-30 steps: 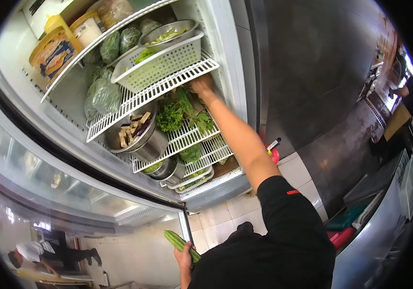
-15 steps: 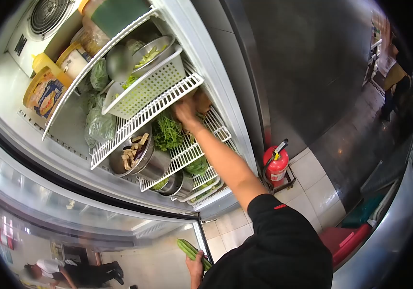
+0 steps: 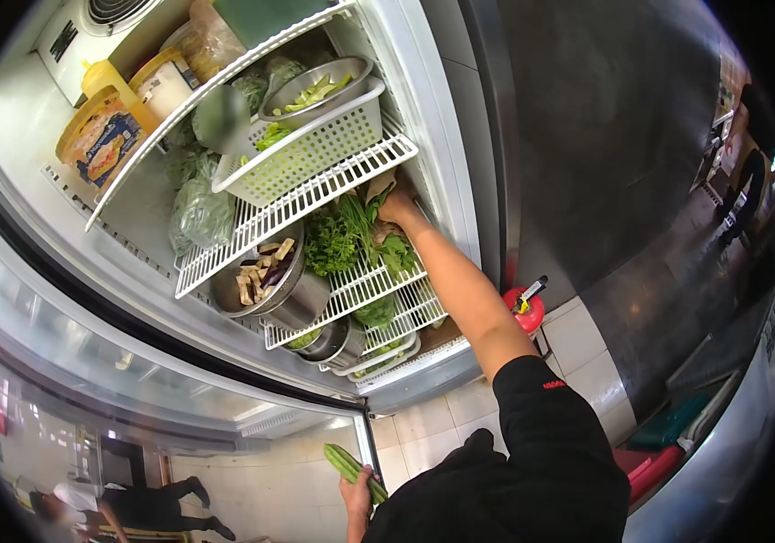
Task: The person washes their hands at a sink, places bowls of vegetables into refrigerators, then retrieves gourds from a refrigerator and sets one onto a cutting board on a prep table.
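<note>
Low in the view, my left hand [image 3: 357,491] is wrapped round a long green ridged vegetable [image 3: 347,463]. My right arm reaches into the open fridge, with my right hand [image 3: 396,204] among leafy greens [image 3: 337,237] under a white wire shelf [image 3: 306,206]. Its fingers are largely hidden by leaves and the shelf, so its grip cannot be made out. Above it, a white perforated basket [image 3: 315,154] bears a metal bowl [image 3: 310,90] of cut green pieces. Left of the greens stands a metal pot [image 3: 301,303] with cut eggplant pieces [image 3: 261,271].
Yellow-lidded tubs [image 3: 102,136] and bagged vegetables [image 3: 204,213] fill the fridge's left side. The glass door [image 3: 134,362] stands open at left. A red fire extinguisher [image 3: 527,317] is on the floor to the right. Other people are at lower left [image 3: 147,509] and far right.
My right hand shifted left among the greens, then back right toward the fridge wall, with leaves now around it. My left hand still holds the green vegetable. The camera view has swung.
</note>
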`<state>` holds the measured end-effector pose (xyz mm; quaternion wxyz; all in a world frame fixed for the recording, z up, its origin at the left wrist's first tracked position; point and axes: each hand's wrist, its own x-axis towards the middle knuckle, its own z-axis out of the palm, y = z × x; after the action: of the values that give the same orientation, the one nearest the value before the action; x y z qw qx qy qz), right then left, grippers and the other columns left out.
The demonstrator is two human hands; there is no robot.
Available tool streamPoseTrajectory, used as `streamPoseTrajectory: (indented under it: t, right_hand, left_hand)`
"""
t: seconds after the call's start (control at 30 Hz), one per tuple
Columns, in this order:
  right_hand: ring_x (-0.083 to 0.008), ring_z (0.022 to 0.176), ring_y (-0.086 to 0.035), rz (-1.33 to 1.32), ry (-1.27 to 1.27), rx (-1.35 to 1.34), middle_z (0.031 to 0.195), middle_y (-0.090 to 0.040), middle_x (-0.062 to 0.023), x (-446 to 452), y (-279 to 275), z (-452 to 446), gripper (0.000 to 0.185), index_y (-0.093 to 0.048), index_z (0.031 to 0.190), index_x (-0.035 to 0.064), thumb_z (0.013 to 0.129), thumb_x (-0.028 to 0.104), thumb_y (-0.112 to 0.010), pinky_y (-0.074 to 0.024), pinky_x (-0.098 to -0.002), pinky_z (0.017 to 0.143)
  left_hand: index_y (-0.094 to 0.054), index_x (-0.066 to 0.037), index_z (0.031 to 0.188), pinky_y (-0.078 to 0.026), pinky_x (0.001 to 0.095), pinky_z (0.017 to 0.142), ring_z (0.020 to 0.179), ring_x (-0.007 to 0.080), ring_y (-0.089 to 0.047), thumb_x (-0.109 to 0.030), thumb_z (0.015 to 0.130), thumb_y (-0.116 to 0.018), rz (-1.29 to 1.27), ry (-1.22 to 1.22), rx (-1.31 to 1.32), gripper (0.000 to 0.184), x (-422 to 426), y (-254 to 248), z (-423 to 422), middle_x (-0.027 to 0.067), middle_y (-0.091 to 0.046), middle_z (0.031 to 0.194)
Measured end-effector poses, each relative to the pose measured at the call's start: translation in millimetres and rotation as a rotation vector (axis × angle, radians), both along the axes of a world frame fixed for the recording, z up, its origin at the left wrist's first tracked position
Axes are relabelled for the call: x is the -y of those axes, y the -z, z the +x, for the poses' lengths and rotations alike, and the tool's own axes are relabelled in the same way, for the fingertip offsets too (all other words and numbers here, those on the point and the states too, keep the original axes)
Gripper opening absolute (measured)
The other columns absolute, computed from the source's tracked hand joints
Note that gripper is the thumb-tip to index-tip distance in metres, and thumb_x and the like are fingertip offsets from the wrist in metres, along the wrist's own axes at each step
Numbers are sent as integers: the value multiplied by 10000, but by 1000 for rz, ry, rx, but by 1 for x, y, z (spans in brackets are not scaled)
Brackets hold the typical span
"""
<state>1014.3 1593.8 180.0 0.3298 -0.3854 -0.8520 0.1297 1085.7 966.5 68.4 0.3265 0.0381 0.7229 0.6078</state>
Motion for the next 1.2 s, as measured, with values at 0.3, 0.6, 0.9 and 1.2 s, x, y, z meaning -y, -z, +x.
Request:
streamPoseTrajectory:
  t: [0.3, 0.6, 0.9, 1.2]
  right_hand:
    - [-137, 719, -525, -551, -86, -283, 816, -591, -42, 53, -119, 72, 178, -580, 978, 121, 860, 239, -515, -366, -281, 582]
    - [-114, 475, -435, -1021, -89, -777, 767, -603, -111, 96, -23, 97, 175, -531, 995, -5, 944, 159, -497, -329, -271, 394]
    - [-67, 677, -479, -976, -686, -1001, 884, -563, -5, 182, -39, 147, 294, -488, 1146, 51, 908, 181, -603, -413, -209, 610]
    - [-335, 766, -641, -41, 225, -597, 844, -651, -223, 103, -56, 48, 272, -603, 968, -29, 786, 172, -628, -505, -401, 721]
  left_hand:
    - [-506, 20, 912, -498, 304, 524, 569, 186, -591, -32, 815, -612, 32, -63, 15, 153, 17, -3, 6, 91, -578, 715]
    - [-526, 28, 903, -490, 299, 511, 561, 183, -585, -53, 821, -604, 11, -67, 23, 140, 18, -4, 9, 97, -580, 702]
    - [-516, 5, 893, -501, 297, 563, 616, 181, -608, -66, 824, -608, -9, 201, 47, 136, -26, -28, -7, 96, -601, 697]
    - [-500, 3, 909, -512, 294, 572, 627, 165, -627, -73, 808, -673, -107, 372, -68, 214, -26, -37, 18, 93, -623, 758]
